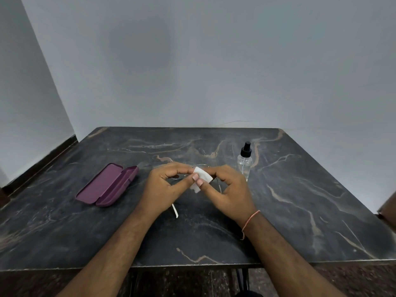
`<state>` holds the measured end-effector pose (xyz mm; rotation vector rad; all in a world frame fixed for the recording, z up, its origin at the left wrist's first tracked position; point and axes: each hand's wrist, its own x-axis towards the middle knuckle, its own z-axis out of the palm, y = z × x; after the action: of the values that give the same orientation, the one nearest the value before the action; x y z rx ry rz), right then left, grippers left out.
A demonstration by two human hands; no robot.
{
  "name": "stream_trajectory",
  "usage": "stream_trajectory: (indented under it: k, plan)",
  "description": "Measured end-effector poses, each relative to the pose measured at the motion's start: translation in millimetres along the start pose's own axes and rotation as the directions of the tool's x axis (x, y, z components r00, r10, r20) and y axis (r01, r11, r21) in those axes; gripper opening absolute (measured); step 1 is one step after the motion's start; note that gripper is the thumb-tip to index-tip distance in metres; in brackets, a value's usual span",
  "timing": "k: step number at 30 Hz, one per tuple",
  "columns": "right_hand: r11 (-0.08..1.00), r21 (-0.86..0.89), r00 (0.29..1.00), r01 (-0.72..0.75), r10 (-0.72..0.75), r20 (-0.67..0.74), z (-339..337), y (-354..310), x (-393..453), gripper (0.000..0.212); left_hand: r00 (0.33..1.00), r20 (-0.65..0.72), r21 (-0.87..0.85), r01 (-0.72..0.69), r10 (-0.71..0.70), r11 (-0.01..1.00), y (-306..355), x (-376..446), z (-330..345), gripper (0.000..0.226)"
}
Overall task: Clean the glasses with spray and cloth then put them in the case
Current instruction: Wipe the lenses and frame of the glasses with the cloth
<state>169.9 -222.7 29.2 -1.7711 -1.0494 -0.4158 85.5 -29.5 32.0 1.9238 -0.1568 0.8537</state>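
From the head view, the person holds the glasses (184, 174) just above the dark marbled worktop (300, 200), in front of the body. The left hand (165, 185) has its fingers (194, 177) curled round the frame on its side, thumb and forefinger closing a ring near one lens. The right hand (229, 189) pinches a small white cloth (201, 179) against the other lens, its thumb on the near face of the cloth. One pale temple arm pokes out below the left hand toward the person.

The spray bottle (245, 160) stands upright on the worktop just beyond the right hand, cap on, apart from both hands. This suggests the spraying is done and the wiping is in hand. Whether either lens is clean cannot be told, since the hands and cloth cover most of the glasses.

The purple case (107, 186) lies open on the worktop to the left, well apart from the hands, with nothing in it. What is left, by this reading, is finishing the wipe, folding the temples, laying the glasses in the case and closing its lid.
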Motion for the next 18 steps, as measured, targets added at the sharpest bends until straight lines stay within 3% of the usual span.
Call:
stream_trajectory:
  k: [7,11,18]
  plan:
    - [0.946,0.262,0.981,-0.193,0.186,0.053,-0.5,-2.1,0.5,0.017,0.995,-0.010,-0.008,0.095,-0.095,0.995,-2.3,-0.1,0.0,0.018]
    - [0.906,0.348,0.971,-0.240,0.228,0.074,-0.1,-1.5,2.7,0.022,0.982,-0.033,-0.111,0.180,-0.185,0.977,1.5,0.1,2.0,0.030]
    - [0.872,0.419,0.967,-0.253,0.239,0.088,-0.6,-2.6,3.0,0.017,0.993,0.004,-0.107,0.120,-0.121,0.987,3.8,0.0,1.4,0.042]
